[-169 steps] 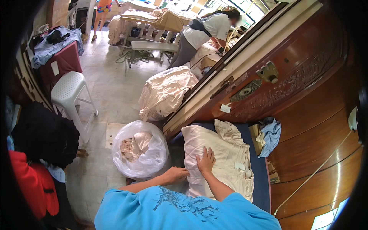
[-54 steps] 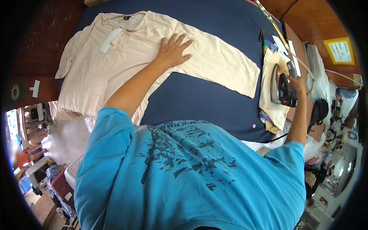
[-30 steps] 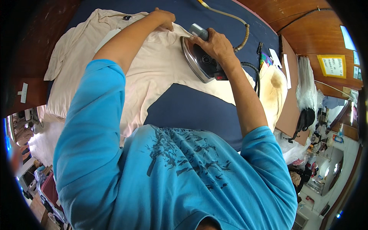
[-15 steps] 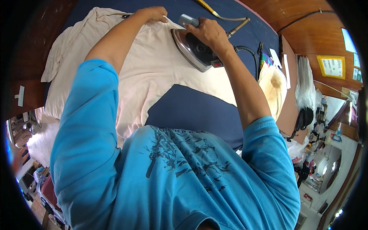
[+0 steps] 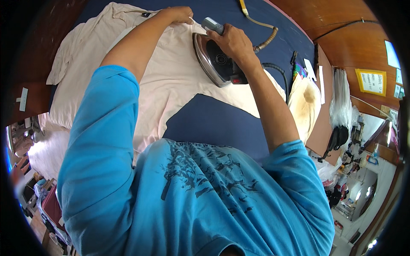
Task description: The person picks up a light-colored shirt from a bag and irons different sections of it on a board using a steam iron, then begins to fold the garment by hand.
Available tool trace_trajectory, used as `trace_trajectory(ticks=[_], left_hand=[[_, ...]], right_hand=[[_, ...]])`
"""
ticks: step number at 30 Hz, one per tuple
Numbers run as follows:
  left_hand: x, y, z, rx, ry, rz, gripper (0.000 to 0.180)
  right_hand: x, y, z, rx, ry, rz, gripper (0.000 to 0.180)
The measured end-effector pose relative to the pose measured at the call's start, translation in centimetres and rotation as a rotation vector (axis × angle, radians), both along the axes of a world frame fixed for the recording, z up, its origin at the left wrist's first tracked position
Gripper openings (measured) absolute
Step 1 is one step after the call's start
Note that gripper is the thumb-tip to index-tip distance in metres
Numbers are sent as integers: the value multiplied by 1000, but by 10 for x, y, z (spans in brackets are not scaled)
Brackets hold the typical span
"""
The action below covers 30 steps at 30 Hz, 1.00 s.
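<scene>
I see right hand (image 5: 230,42) wrapped tight round iron (image 5: 215,62) handle, soleplate flat on cream shirt (image 5: 171,81). Left hand (image 5: 181,13) just beside iron tip, fingers pressed down, pinning cloth taut. Shirt spread on blue surface (image 5: 213,123) under both hands; hose (image 5: 260,30) trails beyond right hand.

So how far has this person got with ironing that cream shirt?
Done: the shirt lies spread on the blue board. In hand: the right hand grips the iron, which sits on the cloth near the collar end, while the left hand holds the fabric flat. Left: the wrinkled sleeve and side at the left look unpressed.
</scene>
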<state>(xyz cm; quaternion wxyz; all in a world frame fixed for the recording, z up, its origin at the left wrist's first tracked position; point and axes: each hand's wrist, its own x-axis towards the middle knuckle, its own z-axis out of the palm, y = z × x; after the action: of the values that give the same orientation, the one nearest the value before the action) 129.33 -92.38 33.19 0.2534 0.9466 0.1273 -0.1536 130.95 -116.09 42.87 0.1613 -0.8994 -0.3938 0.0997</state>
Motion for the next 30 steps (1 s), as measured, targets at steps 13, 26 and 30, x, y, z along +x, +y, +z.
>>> trace_trajectory(ticks=[13, 26, 30], left_hand=[[-9, -16, 5, 133, -102, 100, 27], [-102, -123, -32, 568, -531, 502, 22], [-104, -123, -34, 474, -578, 546, 19]], right_hand=[[41, 33, -14, 20, 74, -15, 49], [-23, -57, -4, 21, 164, 91, 48], [-16, -28, -8, 60, 93, 95, 48]])
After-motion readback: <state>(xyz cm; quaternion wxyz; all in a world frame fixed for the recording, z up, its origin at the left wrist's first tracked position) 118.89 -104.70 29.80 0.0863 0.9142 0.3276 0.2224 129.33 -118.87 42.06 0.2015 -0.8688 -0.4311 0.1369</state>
